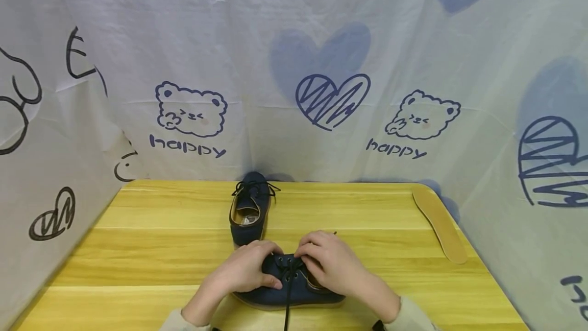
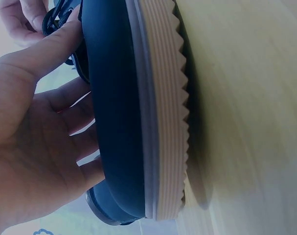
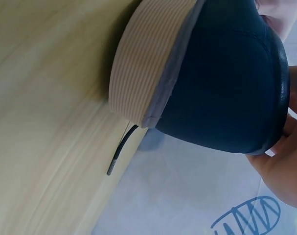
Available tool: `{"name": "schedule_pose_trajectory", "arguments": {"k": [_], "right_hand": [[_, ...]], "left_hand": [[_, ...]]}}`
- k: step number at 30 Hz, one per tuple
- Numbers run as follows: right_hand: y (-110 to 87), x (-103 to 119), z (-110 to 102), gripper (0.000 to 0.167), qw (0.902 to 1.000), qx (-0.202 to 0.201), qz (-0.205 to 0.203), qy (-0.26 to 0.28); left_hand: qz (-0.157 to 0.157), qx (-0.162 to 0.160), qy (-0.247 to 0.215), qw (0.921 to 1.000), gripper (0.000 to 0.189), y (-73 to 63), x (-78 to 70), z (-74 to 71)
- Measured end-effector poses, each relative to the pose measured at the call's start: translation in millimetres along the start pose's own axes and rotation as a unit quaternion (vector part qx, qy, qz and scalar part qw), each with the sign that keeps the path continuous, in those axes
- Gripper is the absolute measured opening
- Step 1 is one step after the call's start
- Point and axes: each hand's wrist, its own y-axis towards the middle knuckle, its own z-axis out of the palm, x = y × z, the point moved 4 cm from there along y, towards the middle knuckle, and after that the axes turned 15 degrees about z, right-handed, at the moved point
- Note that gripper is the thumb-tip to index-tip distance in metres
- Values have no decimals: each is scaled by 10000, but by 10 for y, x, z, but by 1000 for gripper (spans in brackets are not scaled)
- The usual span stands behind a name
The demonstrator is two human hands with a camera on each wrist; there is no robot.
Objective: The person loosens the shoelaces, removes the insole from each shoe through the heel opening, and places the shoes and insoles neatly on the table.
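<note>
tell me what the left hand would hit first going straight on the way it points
The near shoe, which the left hand is touching. Across it, the right hand probably lies next in line, though depth is hard to judge.

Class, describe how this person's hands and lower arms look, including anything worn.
The left grip and right grip are bare human hands, without gloves. The left sleeve and right sleeve are pale off-white and end on the forearms, leaving the part nearer each hand uncovered. A small dark piece shows by each sleeve, too little to identify.
</note>
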Motion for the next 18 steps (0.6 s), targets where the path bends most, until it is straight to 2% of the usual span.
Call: {"name": "schedule_pose_trajectory", "arguments": {"k": [6,12,18], "right_hand": [[-12,-12,15,11,9999,-5,-12,-127],[-32,-44,24,11,9998,178,6,-91],[-33,-64,20,12,9995,33,-302,-102]], "left_hand": [[-10,11,10,10000,55,-2,5,3],[-1,-13,24,10000,55,-4,-3,8],[14,-64,80,9999,55,-6,1,10]]}}
